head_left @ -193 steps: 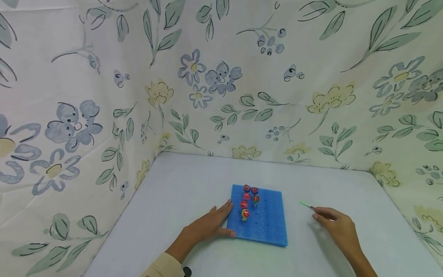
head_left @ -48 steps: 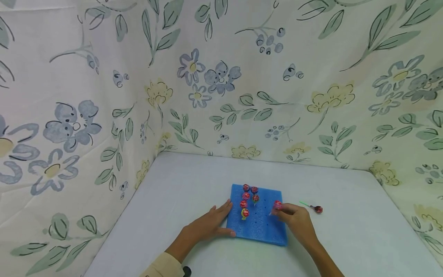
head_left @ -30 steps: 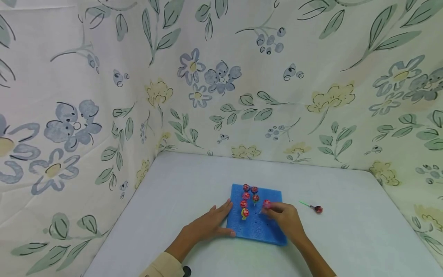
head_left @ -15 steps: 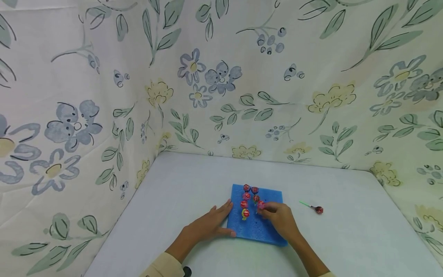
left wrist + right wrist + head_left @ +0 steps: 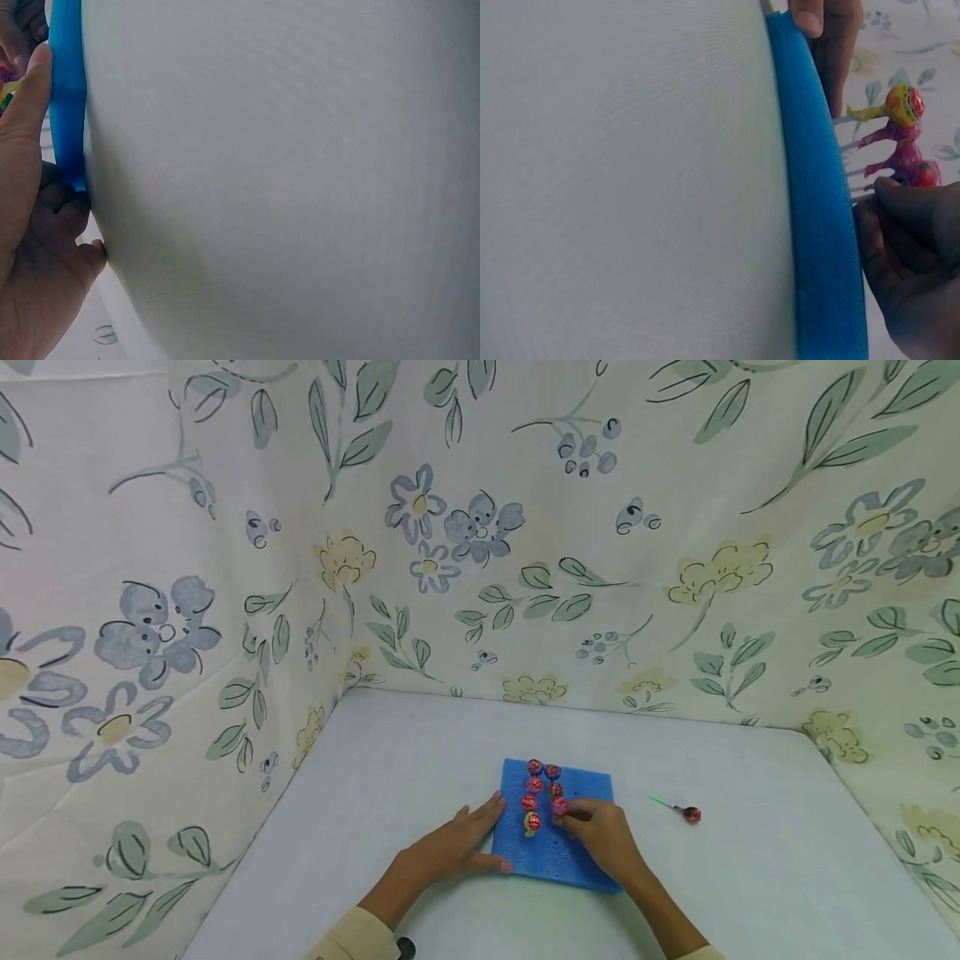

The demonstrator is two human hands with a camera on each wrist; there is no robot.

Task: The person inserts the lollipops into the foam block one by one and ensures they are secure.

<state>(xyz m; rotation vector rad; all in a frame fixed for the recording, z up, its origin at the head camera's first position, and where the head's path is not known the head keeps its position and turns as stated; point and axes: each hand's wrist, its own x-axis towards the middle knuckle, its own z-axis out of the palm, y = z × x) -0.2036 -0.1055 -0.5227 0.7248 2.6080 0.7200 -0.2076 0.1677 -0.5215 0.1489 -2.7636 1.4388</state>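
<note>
My right hand (image 5: 603, 837) pinches a pink lollipop (image 5: 559, 806) above the blue foam board (image 5: 558, 867), in line with two lollipops of the second row. In the right wrist view, the thumb and fingers of that hand (image 5: 915, 244) are close to the foam face (image 5: 821, 225), around the lollipop's stick. Upright in the left row stand several lollipops, the nearest with a yellow wrapper (image 5: 532, 822). My left hand (image 5: 450, 845) rests along the board's left edge, fingers straight, thumb at the near corner. The left wrist view shows this hand (image 5: 37, 240) against the foam's side (image 5: 67, 90).
A dark red lollipop (image 5: 691, 814) with a green stick lies on the white table (image 5: 735, 877), right of the board. Small holes dot the board's surface. Floral cloth (image 5: 570, 635) hangs behind and at the left of the table.
My right hand first held the green-stick lollipop, which now lies on the table. It then carried the pink lollipop leftward over the board to the second row. My left hand stayed put.
</note>
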